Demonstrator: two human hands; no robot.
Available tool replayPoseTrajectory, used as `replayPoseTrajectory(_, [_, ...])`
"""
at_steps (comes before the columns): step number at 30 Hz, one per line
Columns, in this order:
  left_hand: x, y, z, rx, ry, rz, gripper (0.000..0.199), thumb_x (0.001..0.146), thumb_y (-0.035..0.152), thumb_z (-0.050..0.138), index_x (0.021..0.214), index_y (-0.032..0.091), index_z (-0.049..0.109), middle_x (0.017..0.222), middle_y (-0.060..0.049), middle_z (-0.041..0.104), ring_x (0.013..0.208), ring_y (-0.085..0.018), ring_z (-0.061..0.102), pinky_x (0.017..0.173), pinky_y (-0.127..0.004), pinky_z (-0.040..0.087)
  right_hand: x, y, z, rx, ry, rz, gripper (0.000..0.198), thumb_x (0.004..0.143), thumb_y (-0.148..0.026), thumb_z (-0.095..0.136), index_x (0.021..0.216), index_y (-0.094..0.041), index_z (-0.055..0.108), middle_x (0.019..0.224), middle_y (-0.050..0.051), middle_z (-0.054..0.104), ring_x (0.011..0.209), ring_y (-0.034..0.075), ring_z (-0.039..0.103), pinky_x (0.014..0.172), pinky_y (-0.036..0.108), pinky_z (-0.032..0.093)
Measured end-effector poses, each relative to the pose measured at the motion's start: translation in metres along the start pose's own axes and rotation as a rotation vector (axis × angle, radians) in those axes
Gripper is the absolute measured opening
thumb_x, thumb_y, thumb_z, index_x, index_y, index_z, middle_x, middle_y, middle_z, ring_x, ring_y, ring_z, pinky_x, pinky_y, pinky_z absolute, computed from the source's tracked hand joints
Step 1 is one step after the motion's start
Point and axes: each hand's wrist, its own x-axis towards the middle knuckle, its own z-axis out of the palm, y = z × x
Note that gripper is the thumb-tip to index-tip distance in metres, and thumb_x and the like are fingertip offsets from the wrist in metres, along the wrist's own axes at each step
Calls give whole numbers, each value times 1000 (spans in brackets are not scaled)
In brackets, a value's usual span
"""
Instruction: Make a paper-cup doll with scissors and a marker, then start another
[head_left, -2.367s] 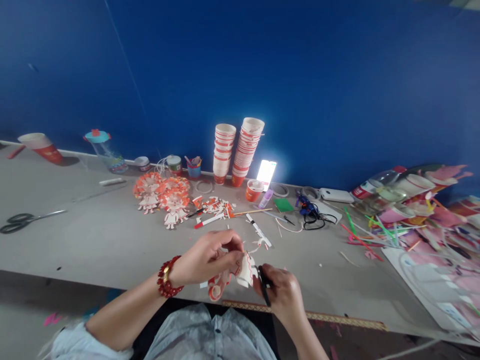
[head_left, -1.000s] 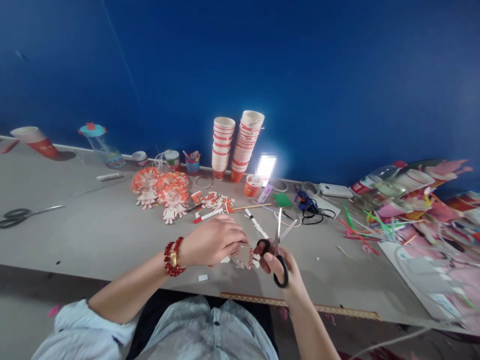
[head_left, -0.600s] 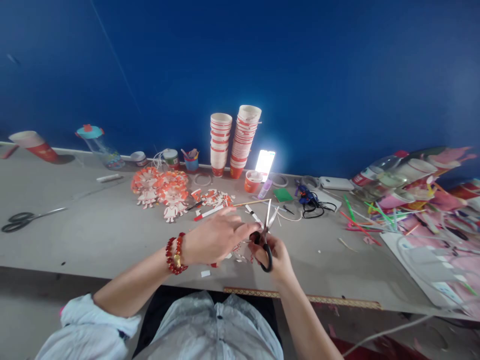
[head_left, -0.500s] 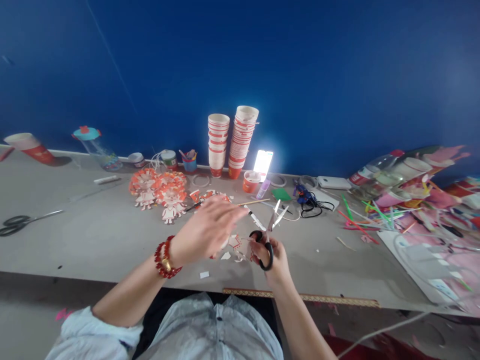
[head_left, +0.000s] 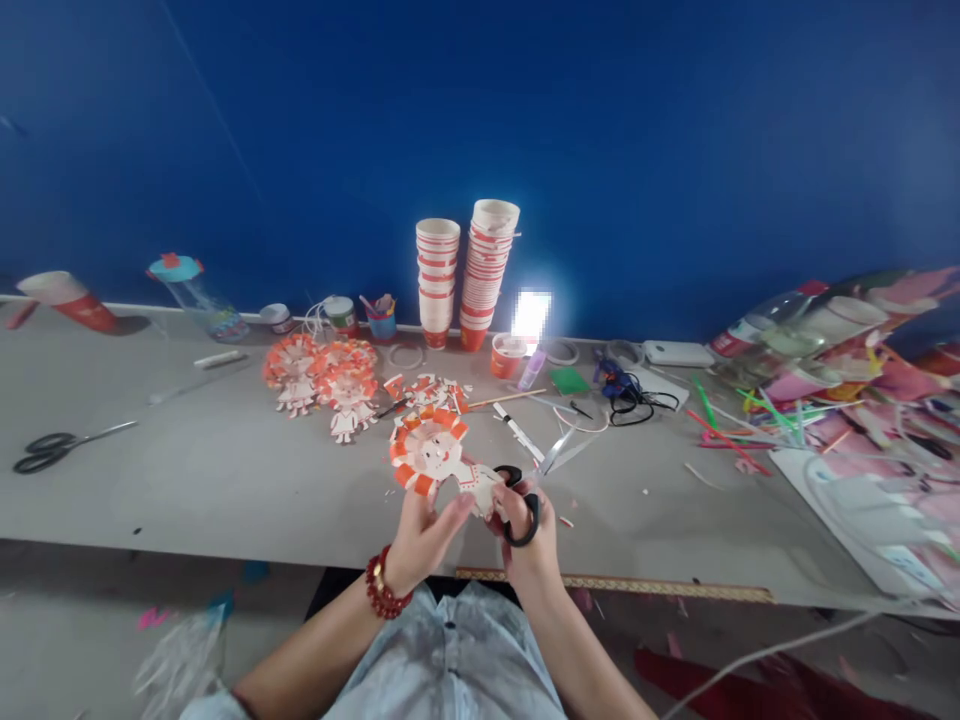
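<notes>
A paper doll with a face, a curled orange-and-white fringe of hair and a white body with red dots is held up before me over the table. Beneath its head and along its body, my left hand grips it, thumb in front and the other fingers mostly hidden. My right hand has its fingers through the black handles of the scissors, whose blades point away. Its fingertips also meet the doll's lower edge. Several similar paper dolls lie to the left, beside a pile of orange-and-white paper scraps.
Two tall stacks of paper cups stand at the blue wall, near a bright phone and a short cup. More scissors lie far left. A marker lies ahead; straws and bottles crowd the right.
My left hand has come down and back from its blurred sweep above the table and now grips the doll, which shows plainly. The scissors in my right hand have tilted lower.
</notes>
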Motion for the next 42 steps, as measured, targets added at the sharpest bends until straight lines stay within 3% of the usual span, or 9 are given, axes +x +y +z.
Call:
replayPoseTrajectory(4, [15, 20, 10, -52, 10, -119, 24, 80, 41, 68, 81, 17, 69, 83, -6, 71, 81, -20, 66, 77, -30, 52, -4, -5, -14, -195, -186, -20, 33, 73, -45, 74, 70, -17, 58, 50, -5, 47, 42, 8, 39, 41, 20, 30])
replayPoseTrajectory(8, [20, 28, 7, -84, -63, -200, 25, 81, 40, 66, 78, 15, 67, 65, -1, 64, 57, -12, 55, 55, -23, 44, -7, -24, -31, -423, -414, 16, 43, 81, -57, 64, 77, -14, 65, 56, -1, 54, 47, 10, 42, 44, 21, 32])
replayPoseTrajectory(13, [22, 41, 3, -19, -107, -121, 24, 84, 37, 62, 78, 15, 65, 72, -2, 62, 65, -12, 54, 62, -23, 44, -16, -32, -38, -539, -587, 136, 48, 76, -61, 68, 72, -14, 61, 59, 2, 60, 50, 11, 47, 47, 21, 32])
replayPoseTrajectory(23, [23, 41, 0, 191, -125, -51, 19, 87, 32, 55, 80, 15, 61, 69, -1, 58, 62, -12, 52, 59, -22, 43, -19, -24, -37, -559, -607, 197, 52, 75, -65, 67, 71, -14, 58, 58, 4, 63, 50, 13, 50, 48, 21, 31])
replayPoseTrajectory(29, [23, 43, 1, 194, -116, -50, 15, 85, 29, 56, 80, 16, 61, 69, -1, 59, 60, -12, 52, 55, -21, 42, -17, -23, -37, -576, -573, 213, 46, 71, -56, 75, 72, -14, 59, 56, 2, 62, 49, 13, 52, 47, 20, 32])
replayPoseTrajectory(37, [25, 48, 3, 171, -124, -33, 12, 82, 28, 57, 77, 17, 60, 71, -2, 61, 66, -14, 57, 65, -24, 47, -17, -27, -33, -571, -563, 231, 46, 69, -57, 77, 67, -15, 59, 50, 0, 60, 44, 13, 54, 44, 20, 33])
replayPoseTrajectory(42, [24, 45, 2, 161, -123, -65, 13, 82, 30, 58, 81, 18, 61, 70, -1, 61, 62, -13, 55, 58, -23, 43, -17, -31, -30, -559, -571, 235, 46, 69, -58, 75, 63, -15, 58, 48, 0, 59, 40, 12, 49, 42, 20, 31])
